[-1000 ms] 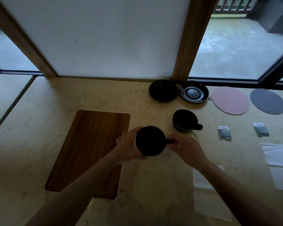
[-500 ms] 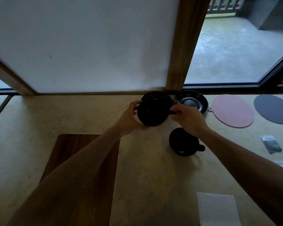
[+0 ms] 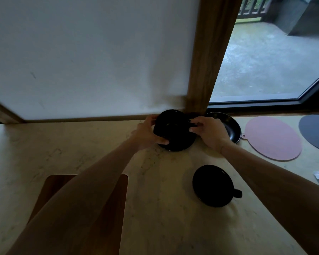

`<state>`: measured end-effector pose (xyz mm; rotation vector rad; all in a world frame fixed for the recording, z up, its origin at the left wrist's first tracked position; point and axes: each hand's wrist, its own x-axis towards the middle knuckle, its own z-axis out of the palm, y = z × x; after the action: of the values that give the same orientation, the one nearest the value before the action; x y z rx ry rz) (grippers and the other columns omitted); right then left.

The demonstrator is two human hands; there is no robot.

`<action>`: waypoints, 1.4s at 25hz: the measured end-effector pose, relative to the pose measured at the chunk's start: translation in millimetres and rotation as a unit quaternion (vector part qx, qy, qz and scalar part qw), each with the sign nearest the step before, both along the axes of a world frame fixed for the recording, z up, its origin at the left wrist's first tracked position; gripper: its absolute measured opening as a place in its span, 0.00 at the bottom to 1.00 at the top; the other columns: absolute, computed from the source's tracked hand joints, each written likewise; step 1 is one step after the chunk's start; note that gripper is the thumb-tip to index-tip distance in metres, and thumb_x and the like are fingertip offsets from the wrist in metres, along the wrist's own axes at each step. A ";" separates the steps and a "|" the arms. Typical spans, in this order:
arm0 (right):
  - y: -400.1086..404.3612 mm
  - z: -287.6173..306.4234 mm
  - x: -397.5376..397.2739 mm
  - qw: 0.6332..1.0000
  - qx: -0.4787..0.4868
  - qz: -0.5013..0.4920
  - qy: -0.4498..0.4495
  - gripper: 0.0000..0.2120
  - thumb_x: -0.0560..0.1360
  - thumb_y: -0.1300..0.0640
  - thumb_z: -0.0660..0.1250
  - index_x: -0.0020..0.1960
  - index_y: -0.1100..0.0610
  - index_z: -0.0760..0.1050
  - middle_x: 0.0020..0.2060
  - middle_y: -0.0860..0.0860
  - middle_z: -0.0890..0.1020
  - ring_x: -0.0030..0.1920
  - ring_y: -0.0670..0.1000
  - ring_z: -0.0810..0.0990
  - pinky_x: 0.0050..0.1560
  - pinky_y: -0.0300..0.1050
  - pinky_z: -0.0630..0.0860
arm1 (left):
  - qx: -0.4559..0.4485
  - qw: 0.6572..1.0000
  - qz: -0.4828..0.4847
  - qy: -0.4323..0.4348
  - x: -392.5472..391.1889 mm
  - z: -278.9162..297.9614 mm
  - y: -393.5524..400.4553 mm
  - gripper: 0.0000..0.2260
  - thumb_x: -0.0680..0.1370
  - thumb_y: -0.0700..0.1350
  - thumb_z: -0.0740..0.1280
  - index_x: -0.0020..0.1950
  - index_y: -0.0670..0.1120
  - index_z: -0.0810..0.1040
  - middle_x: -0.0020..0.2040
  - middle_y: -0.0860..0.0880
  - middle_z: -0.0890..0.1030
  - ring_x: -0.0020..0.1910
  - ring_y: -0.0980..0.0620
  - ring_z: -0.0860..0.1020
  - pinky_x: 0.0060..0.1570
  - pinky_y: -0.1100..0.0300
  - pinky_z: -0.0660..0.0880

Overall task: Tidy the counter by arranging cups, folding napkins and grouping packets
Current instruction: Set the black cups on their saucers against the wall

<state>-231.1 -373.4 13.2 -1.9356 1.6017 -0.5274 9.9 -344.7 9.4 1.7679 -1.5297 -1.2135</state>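
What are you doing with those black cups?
A person is tidying a counter. Both hands hold one black cup over a black saucer by the wall: the left hand cups its side, and the right hand pinches its handle. A second black cup waits nearer on the counter, and another saucer sits empty to the right.

Both bare arms reach forward, left hand (image 3: 145,133) and right hand (image 3: 209,134) curled inward, fingers (image 3: 162,141) bent.
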 end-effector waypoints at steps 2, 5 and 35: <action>-5.2 -7.4 -1.7 1.000 0.002 -0.006 0.003 0.13 0.75 0.50 0.68 0.60 0.47 0.79 0.50 0.50 0.85 0.52 0.53 0.81 0.55 0.50 0.77 | 0.007 1.000 -0.008 -0.019 -2.6 -5.3 -5.4 0.46 0.56 0.52 0.82 0.70 0.56 0.64 0.66 0.53 0.73 0.70 0.47 0.66 0.68 0.41 0.65; -7.1 -14.2 -2.5 1.000 0.012 -0.001 0.008 0.14 0.76 0.51 0.67 0.61 0.48 0.78 0.52 0.51 0.84 0.54 0.54 0.81 0.57 0.52 0.77 | 0.015 1.000 -0.014 -0.016 -4.9 -11.3 -8.1 0.47 0.54 0.53 0.81 0.69 0.59 0.64 0.66 0.51 0.73 0.69 0.45 0.66 0.67 0.39 0.66; 84.5 -5.0 -49.1 0.996 -0.059 -0.015 0.060 0.18 0.80 0.49 0.61 0.68 0.49 0.71 0.59 0.50 0.81 0.60 0.53 0.77 0.53 0.49 0.76 | -0.142 0.979 0.062 -0.133 -20.7 -18.3 70.9 0.28 0.70 0.52 0.70 0.69 0.59 0.68 0.66 0.55 0.74 0.68 0.49 0.64 0.66 0.46 0.61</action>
<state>-280.3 -288.9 8.1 -2.0674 1.7111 -0.5393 -10.9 -273.8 -8.9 1.8513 -1.6192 -0.6782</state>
